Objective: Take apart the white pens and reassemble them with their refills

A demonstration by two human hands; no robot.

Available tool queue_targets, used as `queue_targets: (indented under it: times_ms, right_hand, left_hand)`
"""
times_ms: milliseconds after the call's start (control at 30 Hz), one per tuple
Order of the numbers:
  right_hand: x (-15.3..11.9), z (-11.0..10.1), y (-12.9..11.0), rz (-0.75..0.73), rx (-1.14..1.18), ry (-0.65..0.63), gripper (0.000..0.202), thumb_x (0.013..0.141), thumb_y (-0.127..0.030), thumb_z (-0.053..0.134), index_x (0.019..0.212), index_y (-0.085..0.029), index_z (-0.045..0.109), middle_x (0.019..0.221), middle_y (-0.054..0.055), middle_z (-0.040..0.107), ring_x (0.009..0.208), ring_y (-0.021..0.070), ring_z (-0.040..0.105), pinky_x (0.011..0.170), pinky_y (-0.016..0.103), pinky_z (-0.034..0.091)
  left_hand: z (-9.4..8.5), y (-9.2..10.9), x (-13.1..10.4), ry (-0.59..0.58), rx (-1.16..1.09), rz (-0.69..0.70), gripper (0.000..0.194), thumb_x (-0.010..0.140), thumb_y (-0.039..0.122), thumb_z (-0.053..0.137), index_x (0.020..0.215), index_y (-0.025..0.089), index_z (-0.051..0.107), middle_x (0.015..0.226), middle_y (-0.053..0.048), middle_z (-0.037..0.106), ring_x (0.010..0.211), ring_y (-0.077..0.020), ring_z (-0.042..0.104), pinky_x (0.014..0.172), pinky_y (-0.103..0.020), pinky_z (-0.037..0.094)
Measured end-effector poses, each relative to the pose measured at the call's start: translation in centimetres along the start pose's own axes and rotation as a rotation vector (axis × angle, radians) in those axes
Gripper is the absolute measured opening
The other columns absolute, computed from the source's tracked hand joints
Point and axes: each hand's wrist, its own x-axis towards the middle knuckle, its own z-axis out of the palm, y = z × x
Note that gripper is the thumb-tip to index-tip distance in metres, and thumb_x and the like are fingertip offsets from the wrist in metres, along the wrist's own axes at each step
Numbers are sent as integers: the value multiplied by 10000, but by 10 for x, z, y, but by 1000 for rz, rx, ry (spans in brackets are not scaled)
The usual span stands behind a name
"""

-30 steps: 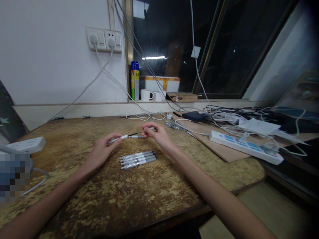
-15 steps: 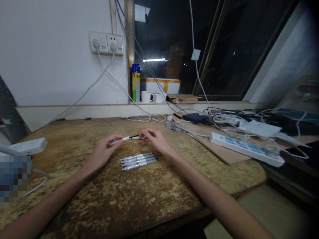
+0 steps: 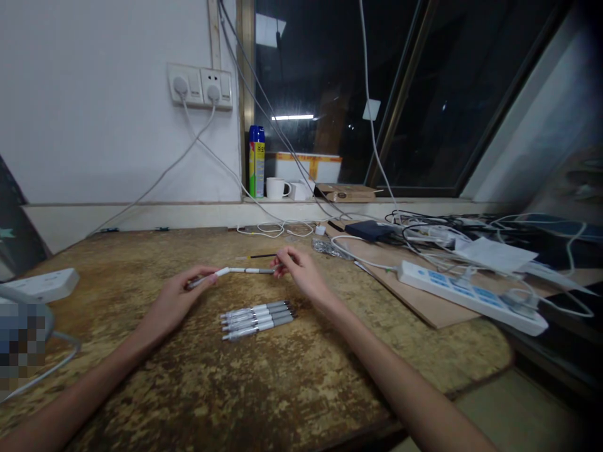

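Pinched in my left hand [image 3: 188, 292] is a white pen barrel [image 3: 221, 273], pointing up to the right. My right hand [image 3: 296, 270] has its fingers closed on a thin black refill [image 3: 264, 256], whose clear end points left. A slim white and grey pen part [image 3: 252, 270] spans the gap between the barrel and the right fingertips; whether it touches the barrel is too small to tell. Several white and grey pens [image 3: 257, 319] lie side by side on the worn wooden table [image 3: 226, 389], just below my hands.
A white power strip [image 3: 471, 298] lies on a cardboard sheet [image 3: 424, 307] at the right, among tangled cables. Another white socket block [image 3: 42, 285] is at the left edge. A small clear plastic bag [image 3: 330, 247] sits behind my right hand.
My left hand has moved left and down with the barrel, away from my right hand. The refill has come clear of the barrel. The view has shifted slightly.
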Motion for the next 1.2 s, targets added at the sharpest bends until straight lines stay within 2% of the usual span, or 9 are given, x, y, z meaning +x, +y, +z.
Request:
queue_targets:
  times_ms: [200, 567, 767, 933, 1200]
  right_hand:
    - [-3, 2, -4, -118, -158, 29, 259, 940, -439, 597, 906, -197, 682, 838, 34, 714, 752, 176, 685, 738, 293, 539]
    - [-5, -2, -9, -239, -197, 76, 201, 890, -362, 687, 976, -198, 767, 990, 71, 742, 829, 196, 707, 779, 318, 571]
    - [-7, -3, -14, -248, -237, 78, 217, 900, -386, 675, 988, -215, 776, 1027, 75, 740, 907, 209, 695, 828, 329, 559]
    - [-6, -4, -14, -259, -239, 60, 238, 919, -400, 646, 1001, -213, 768, 994, 73, 726, 850, 195, 687, 796, 321, 556]
    - [-7, -5, -12, -268, -269, 47, 231, 940, -369, 622, 1043, -213, 758, 1042, 74, 714, 880, 197, 693, 813, 327, 554]
  left_hand:
    - [-2, -5, 2, -15, 10, 6, 467, 899, 633, 545, 1113, 268, 743, 1134, -24, 753, 1052, -294, 663, 944, -346, 467]
    - [6, -4, -1, -35, -13, 64, 430, 917, 594, 565, 1107, 251, 744, 1150, -45, 747, 1058, -276, 663, 971, -354, 469]
    - [7, -3, 0, -51, -31, 82, 443, 912, 605, 570, 1099, 245, 749, 1134, -44, 752, 1047, -281, 669, 974, -353, 476]
    - [6, -1, -1, -42, -38, 96, 440, 919, 599, 561, 1098, 243, 748, 1134, -45, 750, 1032, -277, 672, 957, -352, 480]
    - [7, -3, 0, -12, -66, 84, 418, 917, 573, 579, 1102, 236, 744, 1125, -57, 752, 1023, -280, 676, 961, -371, 482]
